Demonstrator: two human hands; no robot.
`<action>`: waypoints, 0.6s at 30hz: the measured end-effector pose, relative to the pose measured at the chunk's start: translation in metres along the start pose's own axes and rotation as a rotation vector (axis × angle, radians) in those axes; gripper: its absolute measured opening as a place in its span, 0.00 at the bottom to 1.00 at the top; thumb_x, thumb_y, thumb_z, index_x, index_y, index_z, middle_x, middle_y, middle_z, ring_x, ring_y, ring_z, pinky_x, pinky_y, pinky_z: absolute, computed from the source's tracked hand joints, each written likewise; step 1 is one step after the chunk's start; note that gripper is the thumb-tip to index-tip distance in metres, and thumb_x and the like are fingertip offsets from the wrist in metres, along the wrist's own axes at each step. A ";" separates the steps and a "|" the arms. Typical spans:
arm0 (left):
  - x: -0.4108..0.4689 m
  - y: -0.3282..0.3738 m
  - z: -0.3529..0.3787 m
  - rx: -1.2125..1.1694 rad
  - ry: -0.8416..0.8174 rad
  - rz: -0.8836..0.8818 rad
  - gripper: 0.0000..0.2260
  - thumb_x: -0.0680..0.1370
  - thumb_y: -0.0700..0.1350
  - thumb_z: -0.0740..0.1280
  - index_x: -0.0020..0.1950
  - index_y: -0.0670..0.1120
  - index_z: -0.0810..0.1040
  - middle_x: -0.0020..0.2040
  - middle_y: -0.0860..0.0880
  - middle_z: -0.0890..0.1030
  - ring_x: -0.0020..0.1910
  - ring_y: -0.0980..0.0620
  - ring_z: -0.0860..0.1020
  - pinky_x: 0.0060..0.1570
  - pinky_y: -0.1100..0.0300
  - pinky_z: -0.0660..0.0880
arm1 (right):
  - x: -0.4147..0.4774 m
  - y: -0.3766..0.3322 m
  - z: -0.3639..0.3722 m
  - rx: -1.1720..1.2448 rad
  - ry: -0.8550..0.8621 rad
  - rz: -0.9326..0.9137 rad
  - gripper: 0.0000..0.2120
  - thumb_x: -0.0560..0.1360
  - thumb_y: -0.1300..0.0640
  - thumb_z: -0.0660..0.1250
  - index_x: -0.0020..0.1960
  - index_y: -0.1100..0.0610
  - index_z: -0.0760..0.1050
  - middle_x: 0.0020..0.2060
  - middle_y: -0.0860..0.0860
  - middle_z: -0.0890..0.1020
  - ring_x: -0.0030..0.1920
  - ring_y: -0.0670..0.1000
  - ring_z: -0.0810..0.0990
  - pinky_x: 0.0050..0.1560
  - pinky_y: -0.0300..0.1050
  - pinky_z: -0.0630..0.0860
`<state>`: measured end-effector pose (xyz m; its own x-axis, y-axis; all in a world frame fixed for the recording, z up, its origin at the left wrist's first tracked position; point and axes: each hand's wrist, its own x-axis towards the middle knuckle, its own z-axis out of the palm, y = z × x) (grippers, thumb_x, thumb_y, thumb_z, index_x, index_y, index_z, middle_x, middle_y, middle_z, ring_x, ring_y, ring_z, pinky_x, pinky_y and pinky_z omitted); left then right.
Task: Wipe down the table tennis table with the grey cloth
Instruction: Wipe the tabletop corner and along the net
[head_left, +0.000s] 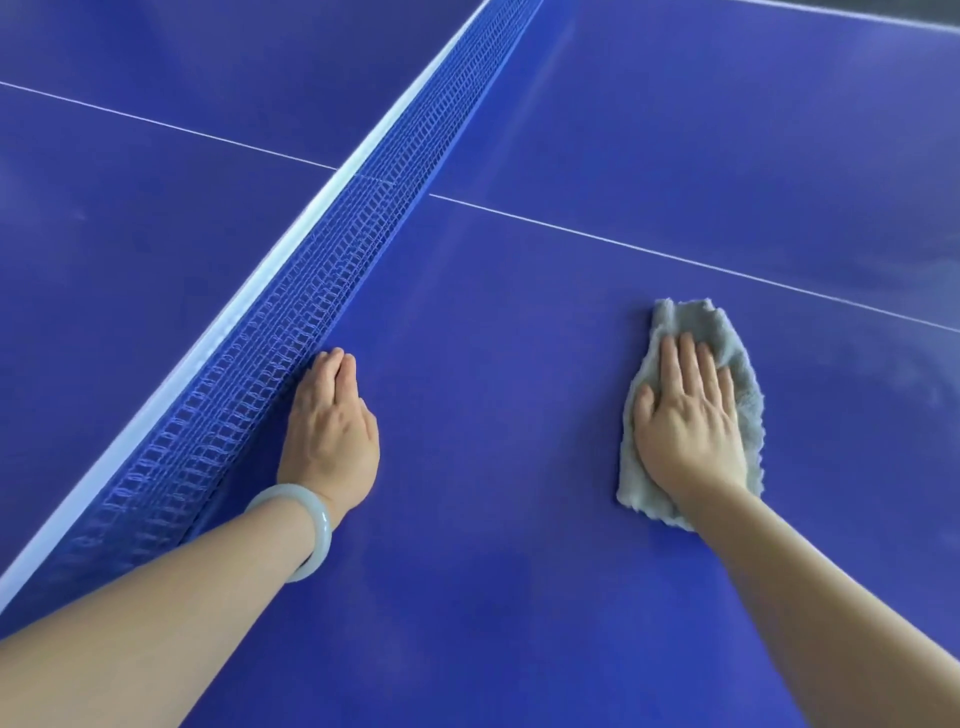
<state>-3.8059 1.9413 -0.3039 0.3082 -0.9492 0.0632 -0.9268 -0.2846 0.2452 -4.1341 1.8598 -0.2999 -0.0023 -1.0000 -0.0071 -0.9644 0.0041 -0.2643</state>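
Left third of the frame: blue net (291, 291) with its white top band runs from lower left up to top centre. My left hand (330, 426) lies flat on the table tennis table (493, 597) at lower centre-left, fingers straight and together, their tips just beside the net's base, holding nothing — pale bangle (304, 530) on that wrist. A white centre line (675, 257) crosses mid-frame. Right of centre, my right hand (691, 415) presses palm-down on the grey cloth (748, 405), fingers straight, slightly apart. The cloth looks fluffy, soft and light — likely bunches if pushed from one edge, so best kept under a flat palm at its middle.
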 end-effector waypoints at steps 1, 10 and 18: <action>0.001 0.001 0.000 0.024 -0.010 0.005 0.23 0.81 0.37 0.56 0.76 0.35 0.62 0.77 0.39 0.62 0.78 0.40 0.58 0.77 0.46 0.56 | 0.006 -0.005 0.003 -0.010 -0.004 0.055 0.30 0.82 0.48 0.45 0.82 0.54 0.46 0.81 0.50 0.48 0.80 0.49 0.43 0.79 0.49 0.39; -0.048 0.132 0.025 -0.001 -0.114 0.395 0.23 0.84 0.47 0.55 0.78 0.39 0.61 0.77 0.40 0.62 0.78 0.40 0.56 0.78 0.46 0.52 | 0.003 0.006 -0.005 0.063 -0.045 -0.135 0.27 0.83 0.51 0.51 0.81 0.49 0.53 0.80 0.43 0.53 0.80 0.46 0.45 0.79 0.47 0.39; -0.051 0.162 0.037 0.112 -0.143 0.298 0.28 0.82 0.52 0.43 0.81 0.43 0.51 0.80 0.41 0.54 0.80 0.42 0.50 0.77 0.42 0.49 | 0.053 0.073 -0.024 -0.007 -0.027 -0.145 0.27 0.82 0.49 0.52 0.80 0.50 0.55 0.80 0.47 0.55 0.80 0.49 0.49 0.79 0.47 0.43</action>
<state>-3.9797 1.9384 -0.3030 -0.0049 -0.9997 -0.0223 -0.9917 0.0020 0.1282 -4.2108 1.8065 -0.2967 0.1440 -0.9896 0.0044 -0.9560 -0.1403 -0.2575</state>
